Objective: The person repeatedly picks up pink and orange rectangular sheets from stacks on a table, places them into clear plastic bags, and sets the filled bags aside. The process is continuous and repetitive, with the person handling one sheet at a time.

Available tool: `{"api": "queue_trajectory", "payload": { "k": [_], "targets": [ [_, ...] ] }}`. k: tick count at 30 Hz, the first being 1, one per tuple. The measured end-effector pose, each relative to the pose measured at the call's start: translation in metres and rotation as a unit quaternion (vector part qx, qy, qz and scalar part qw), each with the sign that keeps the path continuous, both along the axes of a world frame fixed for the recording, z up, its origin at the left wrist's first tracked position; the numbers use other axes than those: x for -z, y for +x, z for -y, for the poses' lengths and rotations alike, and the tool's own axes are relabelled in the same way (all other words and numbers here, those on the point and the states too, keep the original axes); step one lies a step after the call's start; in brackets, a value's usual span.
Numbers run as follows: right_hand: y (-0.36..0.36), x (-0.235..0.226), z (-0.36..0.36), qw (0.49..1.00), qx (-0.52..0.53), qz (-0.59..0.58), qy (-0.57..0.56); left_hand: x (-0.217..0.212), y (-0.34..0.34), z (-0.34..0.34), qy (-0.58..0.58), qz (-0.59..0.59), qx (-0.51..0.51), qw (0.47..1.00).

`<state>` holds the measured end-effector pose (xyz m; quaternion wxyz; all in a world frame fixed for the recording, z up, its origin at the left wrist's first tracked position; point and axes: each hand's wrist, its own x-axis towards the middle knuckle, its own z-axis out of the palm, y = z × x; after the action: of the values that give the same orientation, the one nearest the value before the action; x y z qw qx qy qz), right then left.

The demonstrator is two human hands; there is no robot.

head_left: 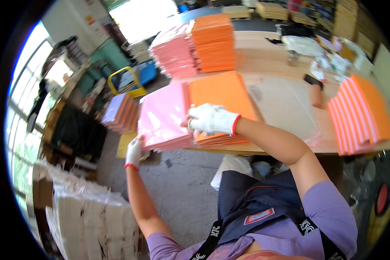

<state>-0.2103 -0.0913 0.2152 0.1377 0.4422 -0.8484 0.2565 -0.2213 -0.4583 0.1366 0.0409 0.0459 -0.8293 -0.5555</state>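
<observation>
One left hand (134, 152) — pink stack's edge (169, 142) — floor (182, 186) below.

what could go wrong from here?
1. The glossy near pink stack sits at the table edge; if the left grip at its corner pulls, packs might slide to the floor.
2. The near orange stack is right beside it; the right grip, by both stacks, could knock it askew.

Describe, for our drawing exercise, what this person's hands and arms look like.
The left hand and right hand wear white gloves with red cuffs; some fingers seem bare-tipped. Both forearms are bare, below short purple sleeves.
</observation>
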Motion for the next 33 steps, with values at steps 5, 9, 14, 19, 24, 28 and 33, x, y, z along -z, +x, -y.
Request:
{"api": "queue_trajectory", "payload": {
  "k": [5, 9, 14, 19, 24, 28, 33],
  "targets": [
    [0.101, -0.011, -0.100, 0.862, 0.019, 0.497, -0.094, -0.020, 0.026, -0.025, -0.458, -0.097, -0.168, 0.868],
    [0.165, 0.002, -0.195, 0.830, 0.186, 0.521, -0.064, 0.002, 0.063, -0.078, -0.063, -0.366, -0.108, 0.922],
    [0.249, -0.023, -0.318, 0.880, 0.471, 0.059, 0.026, 0.063, 0.119, -0.186, -0.063, -0.380, 0.048, 0.922],
    [0.314, -0.088, -0.408, 0.651, 0.738, -0.028, 0.175, 0.101, 0.165, -0.315, 0.040, -0.250, 0.253, 0.934],
    [0.325, -0.076, -0.432, 0.572, 0.780, 0.085, 0.240, 0.084, 0.196, -0.385, 0.081, -0.305, 0.408, 0.856],
    [0.328, -0.074, -0.445, 0.605, 0.765, 0.093, 0.200, 0.084, 0.208, -0.397, 0.082, -0.290, 0.442, 0.845],
    [0.322, -0.087, -0.435, 0.577, 0.784, 0.142, 0.177, 0.101, 0.212, -0.395, 0.079, -0.243, 0.465, 0.848]
  ]
}}
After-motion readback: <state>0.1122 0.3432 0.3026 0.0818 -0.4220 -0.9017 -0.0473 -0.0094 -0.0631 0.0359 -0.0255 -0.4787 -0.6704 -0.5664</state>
